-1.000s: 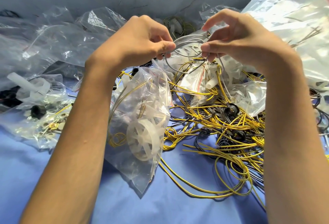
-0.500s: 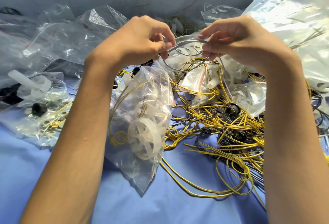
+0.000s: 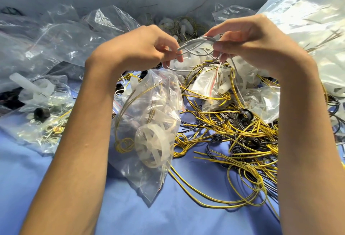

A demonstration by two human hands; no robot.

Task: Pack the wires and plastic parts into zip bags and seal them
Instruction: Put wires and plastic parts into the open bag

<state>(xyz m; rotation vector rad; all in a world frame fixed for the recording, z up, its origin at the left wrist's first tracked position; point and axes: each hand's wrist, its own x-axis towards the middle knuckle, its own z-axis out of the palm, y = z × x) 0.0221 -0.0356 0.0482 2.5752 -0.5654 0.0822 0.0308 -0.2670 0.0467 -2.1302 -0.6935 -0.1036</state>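
1. Pinched between both hands, raised over the middle of the heap: a thin grey plastic-coated wire, bent into a loose coil.
2. Left hand: curled, thumb and fingertips nipping the left turn of the coil. Right hand: curled too, thumb and forefinger nipping the right turn, with one tail hanging toward the heap.
3. Judging by its curves: light, springy, smooth-skinned. Likely to spring open on release, so best gripped across all turns at once, not by a single strand.
4. Just below the left hand, on the blue cloth-covered desk: a clear zip bag holding a translucent white plastic wheel and some yellow wire. Thin, slippery film; best taken by the edge of the mouth.
5. To the right: a tangle of yellow and black wires, apt to snag.
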